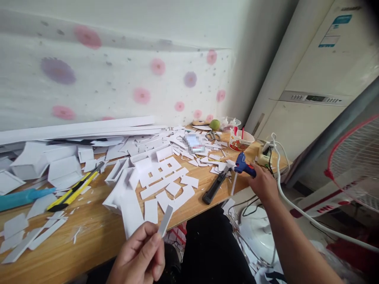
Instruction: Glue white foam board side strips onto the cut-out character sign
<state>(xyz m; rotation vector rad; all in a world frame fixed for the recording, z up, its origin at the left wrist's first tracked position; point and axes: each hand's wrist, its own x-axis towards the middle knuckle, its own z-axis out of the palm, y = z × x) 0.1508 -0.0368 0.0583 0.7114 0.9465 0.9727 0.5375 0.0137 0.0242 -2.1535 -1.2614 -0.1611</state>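
Note:
Between the thumb and fingers of my left hand (pixel 140 252) is a narrow white strip of foam board (pixel 166 221), pointing up, in front of the table edge. At the table's right end my right hand (pixel 264 181) is closed round the handle of a blue hot glue gun (pixel 242 162). A white glue stick (pixel 233 184) hangs from the gun. Just left of it lies a black utility knife (pixel 214 187). Past my left hand, flat white cut pieces (pixel 161 201) and a panel with square openings (pixel 160 171) lie beside a curved white assembly (pixel 127 197).
A yellow utility knife (pixel 75 187) and a teal tool (pixel 26 197) lie at left. White scraps, scissors (pixel 213 136), a paper bowl (pixel 241 140) and a green fruit (pixel 214 125) are at the back. A white cable (pixel 280 177) and a fan (pixel 355 165) stand right.

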